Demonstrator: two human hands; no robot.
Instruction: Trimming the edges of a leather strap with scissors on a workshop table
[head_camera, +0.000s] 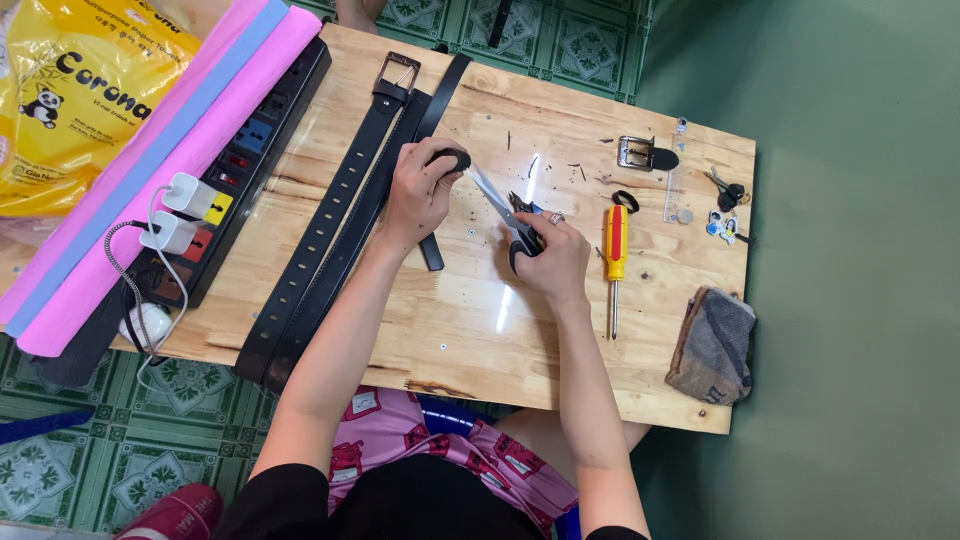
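Head camera looks straight down on a pale wooden tabletop (450, 330) set over green patterned floor tiles.

Left hand (420, 190), near centre of the board: fingers curled tight, pinching the rounded black end of a belt strap (452, 157) and lifting it slightly. A short length of the same strap (431, 252) shows below the hand at 6 o'clock, lying on the wood.

Right hand (553, 258), at 4 o'clock from the left hand: closed through the dark handles of a pair of scissors (505, 207). Blades point toward 10 o'clock, tips touching the held belt end; whether the blades are parted cannot be told. A ring sits on one finger.

At 9 o'clock of the left hand, two long black belts (330, 230) lie side by side, running from 1 to 7 o'clock; one carries a metal buckle (398, 72) at its top end and a row of punched holes.

At 3 o'clock of the right hand, just beside it, a yellow-and-red-handled screwdriver (615, 262), tip toward 6. At 1 o'clock, a loose buckle with black tab (642, 154). Further toward 3, a bunch of keys (724, 205) near the board's edge, and a folded grey cloth (714, 345) at 4 o'clock.

Along the left edge: a black power strip (262, 120) with two white chargers (180, 212) plugged in, pink and blue rolled sheets (150, 170), a yellow plastic bag (80, 90).
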